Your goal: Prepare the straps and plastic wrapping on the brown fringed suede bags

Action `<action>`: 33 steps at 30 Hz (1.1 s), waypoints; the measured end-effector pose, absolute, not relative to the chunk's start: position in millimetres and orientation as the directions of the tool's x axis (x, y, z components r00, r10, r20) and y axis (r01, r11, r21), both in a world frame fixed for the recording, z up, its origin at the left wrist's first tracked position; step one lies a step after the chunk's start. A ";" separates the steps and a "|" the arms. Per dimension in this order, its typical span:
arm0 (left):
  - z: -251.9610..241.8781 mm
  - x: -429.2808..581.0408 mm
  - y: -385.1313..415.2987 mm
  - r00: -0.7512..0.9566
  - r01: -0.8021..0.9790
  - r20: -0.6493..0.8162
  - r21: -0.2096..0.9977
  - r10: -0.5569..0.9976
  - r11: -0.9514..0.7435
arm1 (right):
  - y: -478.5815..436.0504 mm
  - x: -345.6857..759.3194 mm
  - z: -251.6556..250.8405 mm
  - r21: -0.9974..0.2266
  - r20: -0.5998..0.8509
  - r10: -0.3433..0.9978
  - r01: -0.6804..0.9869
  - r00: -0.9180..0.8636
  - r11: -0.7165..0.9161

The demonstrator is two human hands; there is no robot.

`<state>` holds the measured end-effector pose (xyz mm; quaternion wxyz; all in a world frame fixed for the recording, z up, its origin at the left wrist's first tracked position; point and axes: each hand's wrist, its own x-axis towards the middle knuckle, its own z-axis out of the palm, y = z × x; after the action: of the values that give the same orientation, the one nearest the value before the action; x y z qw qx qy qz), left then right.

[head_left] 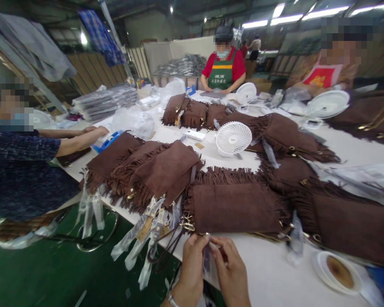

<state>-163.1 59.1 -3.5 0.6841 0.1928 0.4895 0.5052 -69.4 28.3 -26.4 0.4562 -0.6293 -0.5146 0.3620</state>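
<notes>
At the near edge of the white table [269,273], my left hand [192,266] and my right hand [232,270] are closed together in a pinch on a small clear plastic strip [207,260] with a metal ring at its top. Just beyond them lies a flat brown suede fringed bag [233,207] with gold clasps at its near left corner. More brown fringed bags [160,170] are piled to its left, with plastic-wrapped straps [141,238] hanging off the table edge.
Small white desk fans [233,138] stand mid-table. A white dish [339,272] sits at the near right. A person in dark blue [25,170] works at the left, one in a green apron [224,70] at the far end, another at the far right. Further bags [348,221] cover the right side.
</notes>
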 end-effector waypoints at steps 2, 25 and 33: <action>-1.4 -169.3 51.6 0.078 -0.501 -0.486 0.736 0.870 0.456 | 23.2 -70.7 -28.4 -0.965 -0.122 0.971 0.202 0.208 -0.164; -39.8 -168.6 40.1 -0.095 -0.519 -0.628 0.693 0.772 0.500 | 24.7 -81.9 -50.8 -0.870 -0.067 0.949 0.447 0.309 -0.208; -11.4 -164.6 48.7 -0.026 -0.561 -0.633 0.650 0.774 0.513 | 19.2 -76.6 -49.3 -0.858 0.211 0.962 0.504 0.175 0.097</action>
<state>-164.6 48.7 -11.4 0.6907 0.1008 0.5284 0.4833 -76.6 19.2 -49.3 0.4484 -0.6216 -0.5894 0.2553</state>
